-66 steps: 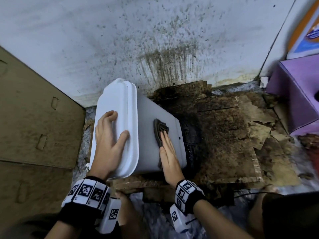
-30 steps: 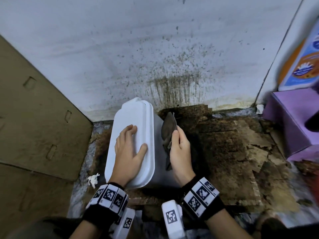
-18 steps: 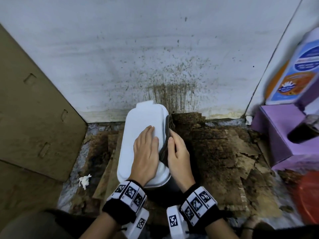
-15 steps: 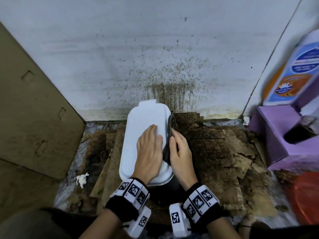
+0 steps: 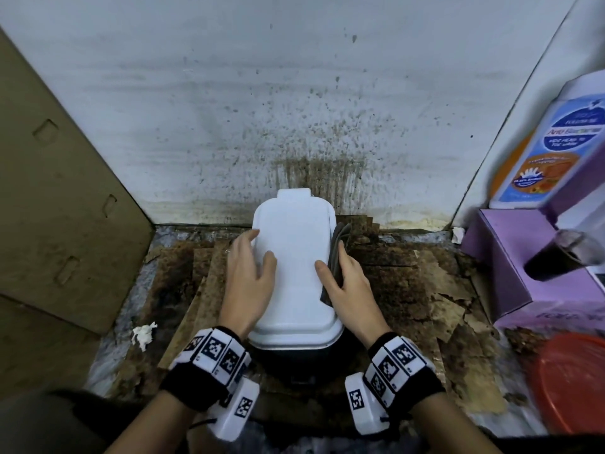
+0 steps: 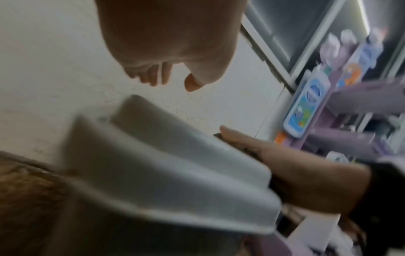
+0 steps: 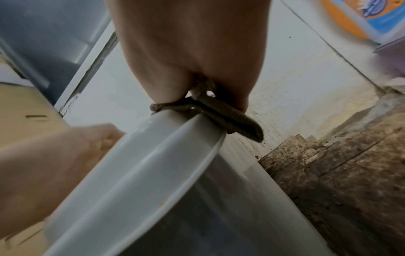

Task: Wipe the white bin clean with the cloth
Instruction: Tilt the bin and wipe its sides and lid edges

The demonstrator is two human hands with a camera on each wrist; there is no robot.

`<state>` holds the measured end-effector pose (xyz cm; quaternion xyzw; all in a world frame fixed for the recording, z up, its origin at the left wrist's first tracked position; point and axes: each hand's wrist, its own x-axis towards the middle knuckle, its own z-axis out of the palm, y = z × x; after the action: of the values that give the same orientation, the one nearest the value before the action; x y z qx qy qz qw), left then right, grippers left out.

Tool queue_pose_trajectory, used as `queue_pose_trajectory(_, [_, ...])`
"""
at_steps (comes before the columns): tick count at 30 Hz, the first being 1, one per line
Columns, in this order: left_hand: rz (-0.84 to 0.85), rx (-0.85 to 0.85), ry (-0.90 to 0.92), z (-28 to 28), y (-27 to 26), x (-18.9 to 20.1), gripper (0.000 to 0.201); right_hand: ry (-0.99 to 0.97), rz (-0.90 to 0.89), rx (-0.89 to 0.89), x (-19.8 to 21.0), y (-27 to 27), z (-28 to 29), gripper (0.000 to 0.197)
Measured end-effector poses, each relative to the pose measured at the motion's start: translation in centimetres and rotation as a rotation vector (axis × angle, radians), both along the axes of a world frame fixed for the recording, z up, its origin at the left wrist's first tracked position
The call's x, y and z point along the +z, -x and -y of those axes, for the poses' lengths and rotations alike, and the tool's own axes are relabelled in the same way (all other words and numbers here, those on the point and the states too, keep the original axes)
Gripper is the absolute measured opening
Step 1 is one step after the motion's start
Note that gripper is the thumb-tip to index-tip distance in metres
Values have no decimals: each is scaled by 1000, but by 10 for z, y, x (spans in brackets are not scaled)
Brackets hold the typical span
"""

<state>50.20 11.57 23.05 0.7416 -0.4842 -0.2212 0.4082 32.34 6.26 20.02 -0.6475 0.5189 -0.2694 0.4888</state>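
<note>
White bin (image 5: pixel 296 257) stands upright on the stained floor (image 5: pixel 409 283) against the spattered back wall (image 5: pixel 294 93), lid closed. Left hand (image 5: pixel 248 283) hovers at the lid's left edge, fingers (image 6: pixel 151 78) loosely spread, gripping nothing. Right hand (image 5: pixel 348 290) presses the dark cloth (image 5: pixel 337 253) against the lid's right edge, fingers curled around it. Purple box (image 5: pixel 510 257) at the floor's right edge.

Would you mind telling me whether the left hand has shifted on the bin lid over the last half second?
Yes. The left hand has slid from the middle of the white bin lid to its left edge, away from the cloth.
</note>
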Motion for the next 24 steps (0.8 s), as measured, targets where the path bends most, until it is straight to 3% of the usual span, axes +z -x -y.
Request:
queue_pose_trajectory(2, [94,48,-213,-5,-16,-7,59,-48,-16,35,5,2,3,82])
queue_pose_trajectory(4, [60,19,-415,-10,-25,-13,77,-87,-44,67,10,4,5,90])
queue_pose_trajectory(6, [5,-41,-487,-13,-27,-17,76,-107,-66,87,12,5,8,94])
queue_pose_trajectory(9, [-40,-63,-446,-10,-25,-20,62,-111,-81,96,7,6,14,97])
queue_pose_trajectory(16, [-86,-79,-368,-13,-25,-22,58,-87,-9,56,-1,7,10,104])
queue_pose_trajectory(24, [-37,-297,-367,6,-39,-11,53,-37,80,-332,-1,-5,-44,89])
